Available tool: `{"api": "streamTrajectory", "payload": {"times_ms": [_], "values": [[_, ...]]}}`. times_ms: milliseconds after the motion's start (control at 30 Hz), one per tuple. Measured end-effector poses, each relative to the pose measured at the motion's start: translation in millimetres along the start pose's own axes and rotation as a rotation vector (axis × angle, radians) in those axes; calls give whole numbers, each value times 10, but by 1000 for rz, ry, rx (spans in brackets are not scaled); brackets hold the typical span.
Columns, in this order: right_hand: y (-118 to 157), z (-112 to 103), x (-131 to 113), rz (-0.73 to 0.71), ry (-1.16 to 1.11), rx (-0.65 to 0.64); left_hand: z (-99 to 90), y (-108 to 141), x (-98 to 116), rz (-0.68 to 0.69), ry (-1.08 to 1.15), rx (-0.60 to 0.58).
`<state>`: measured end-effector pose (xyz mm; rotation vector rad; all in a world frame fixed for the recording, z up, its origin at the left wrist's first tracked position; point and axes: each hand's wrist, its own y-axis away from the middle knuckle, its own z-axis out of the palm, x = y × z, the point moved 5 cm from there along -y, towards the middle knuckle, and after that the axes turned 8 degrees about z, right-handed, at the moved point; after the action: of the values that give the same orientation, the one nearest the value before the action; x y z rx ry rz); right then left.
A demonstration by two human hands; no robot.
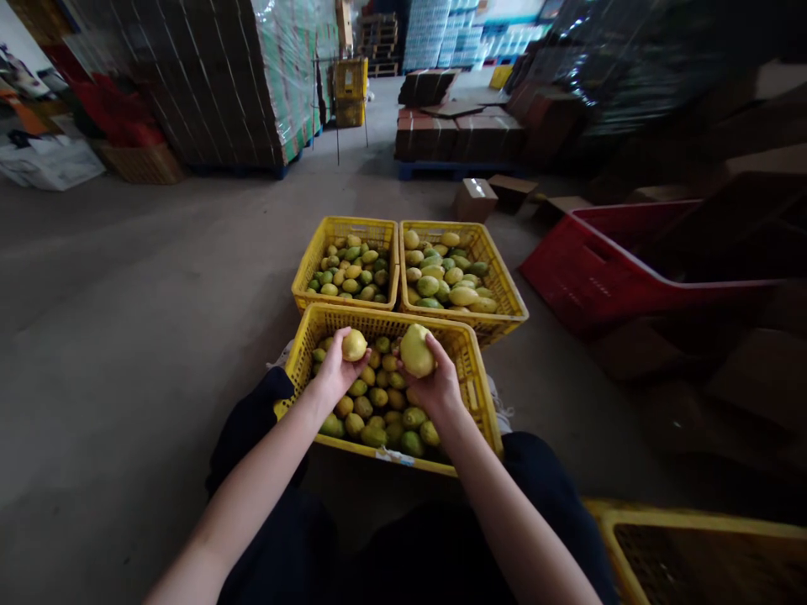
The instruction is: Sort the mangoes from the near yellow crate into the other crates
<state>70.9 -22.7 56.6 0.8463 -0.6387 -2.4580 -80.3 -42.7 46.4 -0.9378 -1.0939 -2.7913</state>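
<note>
My left hand [345, 361] is closed around a small yellow lemon [354, 344]. In my right hand [440, 382] sits a larger, paler yellow-green lemon [417, 351], fingers wrapped round its side and underside. Both hands are held over the near yellow crate [391, 316], which contains many yellow and green lemons [378, 397]. Just beyond it stand two more yellow crates side by side. The far left crate [345, 223] holds smaller green and yellow fruit, while the far right crate [504, 281] holds larger ones.
A red bin [567, 269] stands on the right among cardboard boxes [476, 200]. Another yellow crate [706, 525] is at the lower right. Wrapped pallet stacks [220, 84] and flattened cardboard on a blue pallet [435, 170] stand farther back on the grey floor [157, 294].
</note>
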Motion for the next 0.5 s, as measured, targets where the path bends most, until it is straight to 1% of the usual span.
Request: {"api": "streamTrajectory", "payload": {"times_ms": [100,167,267,367,433,500], "values": [[29,-22,-138,-70,-51,28,-22,-18,-31,-57,20,-16],[36,-33,-214,-92,-59,42,-12,-23,-40,-81,43,-43],[13,-53,-264,-69,-24,53,9,-28,-5,-23,68,-61],[-33,-51,-273,-83,9,3,16,-39,32,54,71,-54],[-59,-60,-273,-130,8,7,17,-56,21,44,74,-50],[-70,-84,-262,-168,-4,60,14,-76,-6,11,86,-40]]}}
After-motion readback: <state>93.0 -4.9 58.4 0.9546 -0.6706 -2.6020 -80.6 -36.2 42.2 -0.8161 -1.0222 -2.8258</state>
